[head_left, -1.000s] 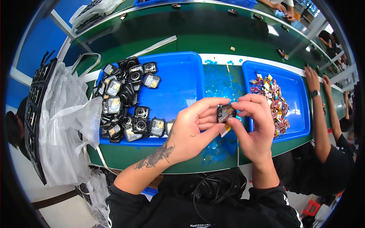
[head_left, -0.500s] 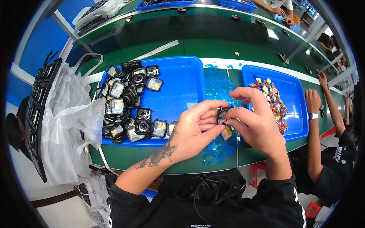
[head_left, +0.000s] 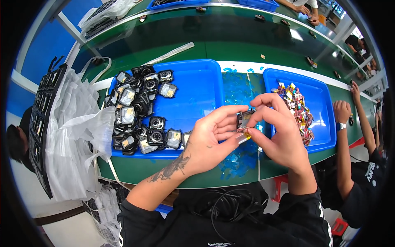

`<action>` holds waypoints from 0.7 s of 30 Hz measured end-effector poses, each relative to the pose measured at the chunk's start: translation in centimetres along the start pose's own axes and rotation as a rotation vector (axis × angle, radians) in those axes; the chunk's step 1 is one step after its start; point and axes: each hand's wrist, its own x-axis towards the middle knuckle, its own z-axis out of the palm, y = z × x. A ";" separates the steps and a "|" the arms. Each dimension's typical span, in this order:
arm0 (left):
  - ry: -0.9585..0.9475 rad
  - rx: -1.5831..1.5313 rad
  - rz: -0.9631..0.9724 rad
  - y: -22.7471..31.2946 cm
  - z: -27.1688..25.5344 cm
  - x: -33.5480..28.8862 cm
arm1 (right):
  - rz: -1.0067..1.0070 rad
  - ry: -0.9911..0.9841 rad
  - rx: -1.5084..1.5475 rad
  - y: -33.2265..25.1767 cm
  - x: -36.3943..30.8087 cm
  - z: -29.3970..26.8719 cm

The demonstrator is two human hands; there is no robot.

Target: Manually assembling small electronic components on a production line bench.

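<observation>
Between my two hands, above the bench, is a small black watch case (head_left: 245,118), its open inside facing up. My left hand (head_left: 210,138) grips the case along its left side with curled fingers and thumb. A small battery (head_left: 243,138) with a silvery face and yellow tape hangs at the case's lower edge. The thumb and forefinger of my right hand (head_left: 284,138) are pinched on the battery's taped end, close to the case. Thin leads seem to join battery and case, though fingers partly hide this spot.
On the left, a blue tray (head_left: 193,82) holds many black watch cases (head_left: 140,103). Another blue tray (head_left: 323,107) on the right holds a heap of small batteries (head_left: 302,111). Blue film scraps (head_left: 238,160) litter the green bench. Beyond runs a green conveyor (head_left: 173,33); a co-worker's arm (head_left: 341,140) is at right.
The battery has turned and come up nearer the case, and my right fingers have shifted onto its end. The case's inside now shows more. Small parts on the conveyor have moved right.
</observation>
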 end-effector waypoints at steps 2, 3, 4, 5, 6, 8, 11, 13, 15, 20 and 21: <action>0.037 -0.023 0.033 -0.5 0.0 0.1 | -0.005 0.009 -0.005 -0.2 0.0 0.1; 0.036 -0.022 0.033 -0.5 0.0 0.1 | 0.011 0.017 -0.003 -0.3 0.1 0.1; 0.038 -0.014 0.019 -0.5 0.0 0.1 | 0.027 0.026 -0.002 -0.4 0.1 0.1; 0.040 -0.007 0.006 -0.4 -0.1 0.1 | 0.028 0.028 -0.002 -0.4 0.0 0.1; 0.040 -0.006 0.006 -0.5 0.0 0.1 | 0.038 0.031 0.009 -0.4 0.0 0.2; 0.039 -0.034 0.019 -0.6 0.0 0.2 | 0.048 0.035 0.020 -0.2 -0.1 0.2; 0.037 -0.061 0.011 -0.8 0.1 0.3 | -0.039 0.062 -0.043 0.1 -0.2 0.4; 0.057 -0.076 0.018 -1.0 0.2 0.2 | 0.039 0.107 0.058 0.2 -0.2 0.8; 0.078 -0.092 0.025 -1.1 0.3 0.2 | 0.089 0.126 0.111 0.2 -0.3 1.1; 0.079 -0.165 -0.070 -1.3 -0.1 0.6 | 0.223 0.194 0.279 0.2 -1.3 2.6; 0.081 -0.166 -0.071 -1.3 -0.1 0.5 | 0.234 0.222 0.323 0.3 -1.6 2.9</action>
